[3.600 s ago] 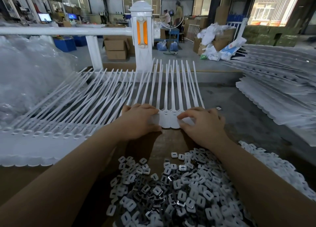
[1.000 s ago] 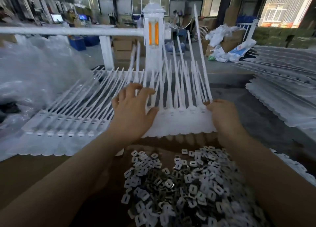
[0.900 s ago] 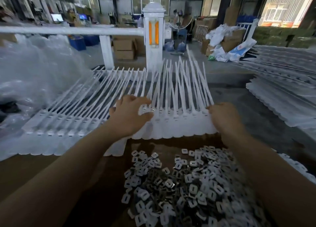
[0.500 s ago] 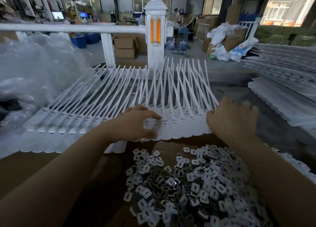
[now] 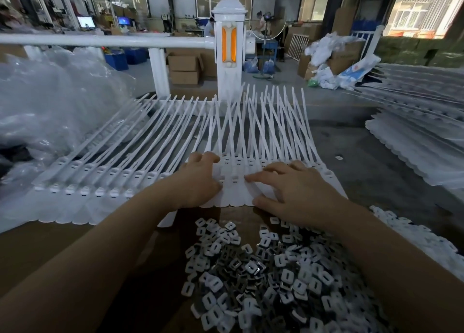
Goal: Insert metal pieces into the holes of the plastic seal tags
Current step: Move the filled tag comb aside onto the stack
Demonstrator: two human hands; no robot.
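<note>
Both hands dropped: left hand [image 5: 198, 182] and right hand [image 5: 298, 192] press flat-fingered on white seal tags [image 5: 233, 179].

Your right hand [image 5: 298, 194], lifted off to the side half a second ago, now lies flat on the tag strip [image 5: 233, 194], fingers [image 5: 256, 178] spread. Your left hand [image 5: 198, 182] has slid inward. The strip, raised a second ago, lies on the desk [image 5: 37, 244].

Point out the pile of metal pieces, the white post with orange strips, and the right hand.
pile of metal pieces [image 5: 276, 277], head view, middle of the heap.
white post [image 5: 229, 64], head view, its front face.
right hand [image 5: 296, 194], head view, back of the hand.
</note>
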